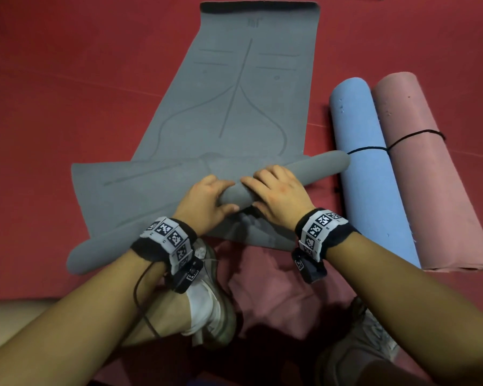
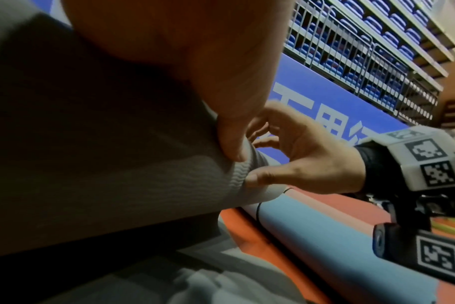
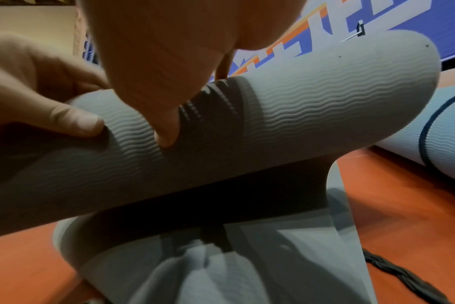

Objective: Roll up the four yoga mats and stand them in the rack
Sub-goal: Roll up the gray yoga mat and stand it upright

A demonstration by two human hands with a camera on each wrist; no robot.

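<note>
Grey mat roll lies crosswise under both hands, left hand and right hand gripping its middle; flat part stretches away ahead.

The head cam sits up top looking down and forward past my forearms at the grey mat on the red floor; pretty wide, takes in the rolled blue mat off to my right too; my left wrist cam is jammed right against the roll, looking low and rightward at my right hand; my right wrist cam's just as close, looking up along the roll; all three share that rolled grey bit.
</note>
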